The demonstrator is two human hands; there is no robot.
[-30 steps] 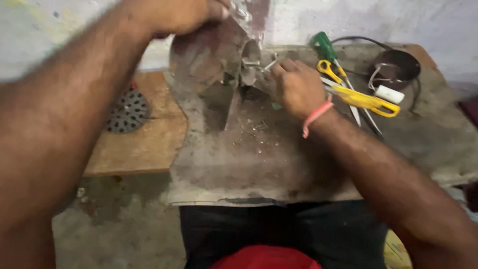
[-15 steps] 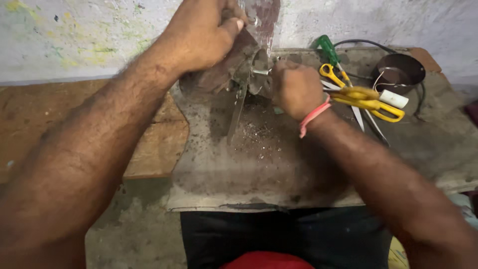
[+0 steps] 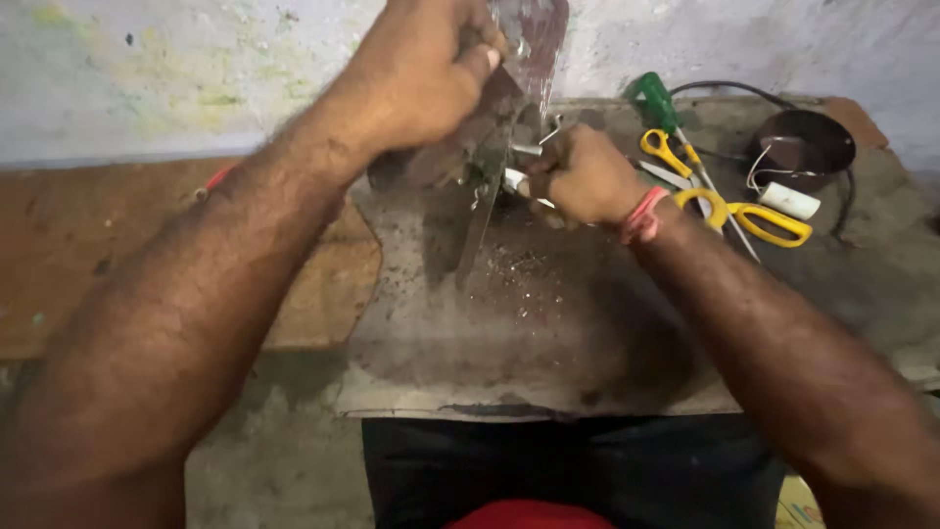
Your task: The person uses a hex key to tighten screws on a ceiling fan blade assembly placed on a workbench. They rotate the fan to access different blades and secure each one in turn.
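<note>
left hand (image 3: 426, 83): closed around the upper part of a dark metal assembly (image 3: 490, 147), far centre of the bench, holding it tilted up off the surface
right hand (image 3: 586, 176): fist closed on a small tool with a pale handle (image 3: 516, 181), tip pressed into the assembly from the right; tool type can't tell, mostly hidden by the fingers
assembly: grey, grimy, thin blade-like strip hanging down toward the bench; details blurred
wrist: pink band (image 3: 643, 216) on the right wrist
bench (image 3: 548, 333): dusty grey slab, small metal bits and debris (image 3: 519, 274) just below the hands
scissors (image 3: 725, 201): yellow handles, lying right of the right hand, apart from it
screwdriver (image 3: 654, 103): green handle, far right, shaft crossing the scissors
pot (image 3: 801, 147): dark, round, far right, black cable (image 3: 729, 90) curving behind it
white cylinder (image 3: 789, 200): small, just near side of the pot, thin wire attached
wood board (image 3: 88, 245): left of the bench, under the left forearm
</note>
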